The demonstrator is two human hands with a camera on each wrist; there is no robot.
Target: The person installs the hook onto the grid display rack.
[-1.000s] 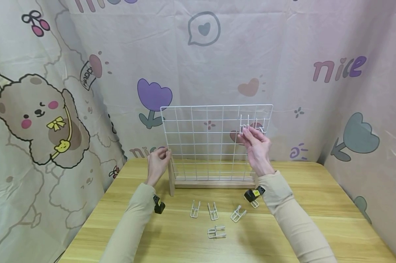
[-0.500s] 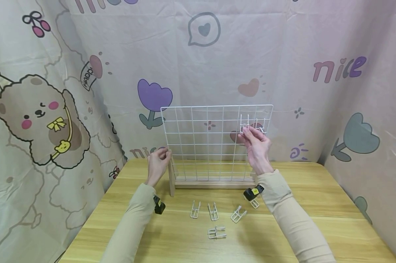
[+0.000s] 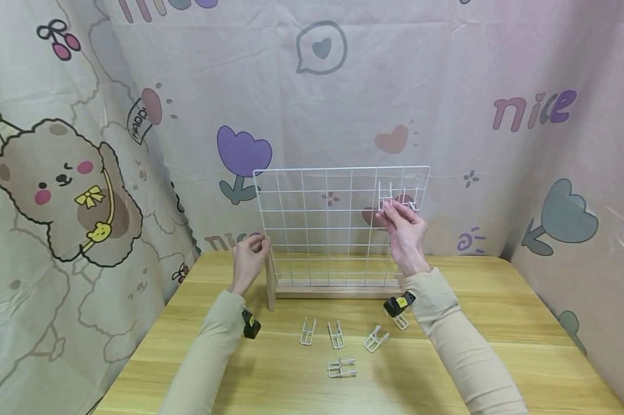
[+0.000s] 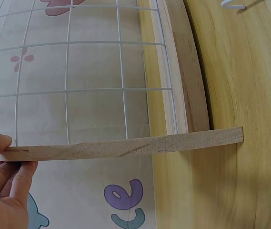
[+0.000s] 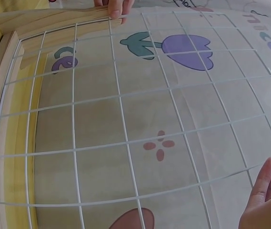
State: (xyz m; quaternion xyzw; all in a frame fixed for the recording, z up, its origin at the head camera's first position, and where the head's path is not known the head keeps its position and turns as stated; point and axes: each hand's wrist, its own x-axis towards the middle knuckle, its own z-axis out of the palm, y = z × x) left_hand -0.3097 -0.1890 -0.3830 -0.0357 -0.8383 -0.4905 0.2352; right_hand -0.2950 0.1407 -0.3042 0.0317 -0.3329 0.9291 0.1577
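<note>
A white wire grid [image 3: 337, 210] stands upright in a wooden base [image 3: 337, 291]. My left hand [image 3: 248, 259] grips the top of the left wooden post [image 4: 111, 149], thumb on one side and fingers on the other. Near the grid's upper right, my right hand [image 3: 407, 237] pinches a white wire hook [image 3: 385, 199] against the grid; its lower part is hidden by the fingertips. Just right of it another white hook [image 3: 412, 203] sits on the grid, partly behind the fingers. In the right wrist view the right hand [image 5: 268, 198] shows at the lower right edge.
Several white wire hooks lie on the wooden table [image 3: 187, 357] before the stand, among them an upright-lying hook [image 3: 307, 332], a tilted hook [image 3: 375, 339] and a sideways hook [image 3: 341, 368]. One hook [image 3: 402, 321] is partly covered by the right wrist camera [image 3: 399, 304]. A patterned curtain [image 3: 322, 104] hangs behind.
</note>
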